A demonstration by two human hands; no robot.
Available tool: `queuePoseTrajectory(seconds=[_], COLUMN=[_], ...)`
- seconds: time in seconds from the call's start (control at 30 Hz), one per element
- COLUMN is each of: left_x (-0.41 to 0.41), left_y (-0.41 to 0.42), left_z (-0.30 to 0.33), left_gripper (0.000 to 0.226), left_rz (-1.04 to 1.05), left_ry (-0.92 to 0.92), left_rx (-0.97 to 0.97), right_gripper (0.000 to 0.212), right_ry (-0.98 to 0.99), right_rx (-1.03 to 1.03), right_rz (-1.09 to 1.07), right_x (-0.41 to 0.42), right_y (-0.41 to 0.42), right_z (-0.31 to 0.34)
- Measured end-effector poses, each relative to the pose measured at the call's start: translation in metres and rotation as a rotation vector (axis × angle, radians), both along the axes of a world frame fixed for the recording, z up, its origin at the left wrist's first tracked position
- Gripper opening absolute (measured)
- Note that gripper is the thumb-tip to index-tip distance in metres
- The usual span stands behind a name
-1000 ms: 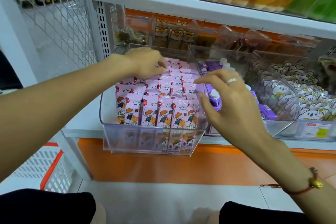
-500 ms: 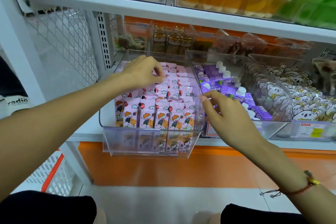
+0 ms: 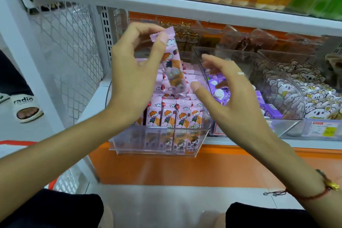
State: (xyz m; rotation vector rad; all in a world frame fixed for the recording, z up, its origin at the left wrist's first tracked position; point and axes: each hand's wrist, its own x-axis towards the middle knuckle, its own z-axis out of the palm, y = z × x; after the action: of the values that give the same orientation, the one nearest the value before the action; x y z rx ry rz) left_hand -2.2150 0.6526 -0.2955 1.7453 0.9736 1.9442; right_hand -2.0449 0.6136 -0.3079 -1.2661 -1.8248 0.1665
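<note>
The left hand (image 3: 133, 79) pinches a pink snack packet (image 3: 171, 57) by its top, clear of the bin (image 3: 157, 142); the right hand (image 3: 233, 98) hovers with fingers spread, likely to take its lower end.

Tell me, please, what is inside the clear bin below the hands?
The clear bin holds rows of upright pink packets with a cartoon child. The left hand and the lifted packet it pinches hide part of the back rows.

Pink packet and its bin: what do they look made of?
Packet: likely thin plastic film, printed and slightly glossy; its top edge is crimped with a zigzag cut. Bin: clear rigid plastic, maybe acrylic; packets show through its shiny walls.
</note>
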Motion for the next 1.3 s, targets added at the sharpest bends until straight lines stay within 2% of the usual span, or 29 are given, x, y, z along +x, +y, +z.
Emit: queuePoseTrajectory(seconds=[0.07, 0.17, 0.2, 0.27, 0.33, 0.4, 0.47, 0.57, 0.73, 0.93, 1.1, 1.3], left_x=[0.008, 0.016, 0.016, 0.018, 0.02, 0.022, 0.023, 0.023, 0.022, 0.015, 0.013, 0.018], left_y=[-0.014, -0.027, -0.029, -0.033, -0.037, -0.038, -0.038, -0.038, -0.036, -0.033, -0.03, -0.032], left_z=[0.002, -0.002, -0.005, -0.015, -0.027, -0.034, -0.038, -0.041, -0.043, -0.047, -0.049, -0.047], left_gripper=[0.007, 0.012, 0.018, 0.031, 0.037, 0.037, 0.042, 0.046, 0.037, 0.021, 0.038, 0.033], left_rz=[-0.078, -0.239, -0.271, -0.295, -0.323, -0.312, -0.256, -0.202, -0.227, -0.233, -0.106, -0.236], left_ry=[-0.016, -0.061, -0.071, -0.049, 0.025, 0.127, 0.211, 0.23, 0.171, 0.229, 0.399, 0.25], left_rx=[-0.009, -0.088, -0.117, -0.197, -0.303, -0.33, -0.303, -0.299, -0.343, -0.332, -0.227, -0.307], right_gripper=[0.059, 0.042, 0.032, 0.014, 0.014, 0.015, 0.018, 0.023, 0.021, 0.01, 0.032, 0.03], right_ry=[-0.007, 0.044, 0.109, 0.361, 0.631, 0.736, 0.739, 0.746, 0.74, 0.762, 0.669, 0.562], right_rx=[-0.056, -0.042, -0.064, -0.186, -0.37, -0.474, -0.494, -0.475, -0.407, -0.448, -0.295, -0.229], right_rz=[0.063, 0.092, 0.092, 0.097, 0.085, 0.085, 0.076, 0.06, 0.067, 0.239, 0.118, 0.046], right_x=[-0.01, -0.019, -0.02, -0.019, -0.015, -0.01, -0.008, -0.007, -0.003, 0.003, -0.005, -0.008], right_y=[-0.004, -0.005, -0.004, -0.002, 0.002, 0.003, 0.002, 0.001, 0.005, 0.008, 0.001, -0.001], right_z=[0.0, 0.003, 0.005, 0.009, 0.01, 0.009, 0.008, 0.006, 0.006, 0.007, 0.004, 0.006])
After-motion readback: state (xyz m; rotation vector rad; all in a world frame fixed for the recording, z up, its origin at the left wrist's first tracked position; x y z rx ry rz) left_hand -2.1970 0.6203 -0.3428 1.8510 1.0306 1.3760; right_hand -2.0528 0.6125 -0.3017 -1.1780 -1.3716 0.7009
